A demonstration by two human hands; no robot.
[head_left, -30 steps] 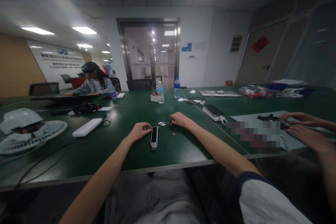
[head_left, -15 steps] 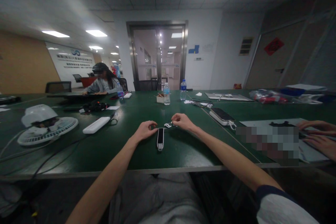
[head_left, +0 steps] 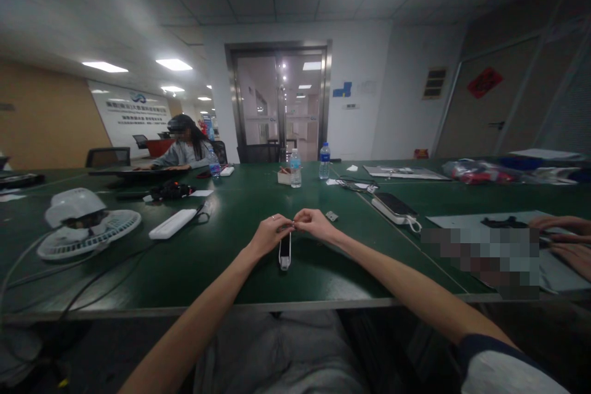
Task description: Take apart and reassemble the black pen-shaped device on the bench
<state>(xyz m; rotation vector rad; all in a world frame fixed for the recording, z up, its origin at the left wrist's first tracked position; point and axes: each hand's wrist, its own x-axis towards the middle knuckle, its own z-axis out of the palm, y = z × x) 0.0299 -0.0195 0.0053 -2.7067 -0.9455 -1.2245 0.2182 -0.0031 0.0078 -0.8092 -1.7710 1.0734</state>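
Observation:
My left hand (head_left: 270, 234) and my right hand (head_left: 313, 223) meet fingertip to fingertip above the far end of a slim black and white device (head_left: 285, 250) lying on the green table (head_left: 194, 258). Both hands are closed in a pinch. What is between the fingertips is too small to make out. A small grey metal piece (head_left: 331, 216) lies on the table just right of my right hand.
A white fan (head_left: 87, 225) and a white bar-shaped unit (head_left: 172, 223) lie to the left. Two water bottles (head_left: 295, 168) stand farther back. A phone on a white pack (head_left: 393, 205) sits right. Another person's hands (head_left: 561, 234) rest at far right; a person (head_left: 182, 146) sits at back left.
My hands lifted off the table and came together above the device's far end. The small metal piece now lies exposed to the right of my right hand.

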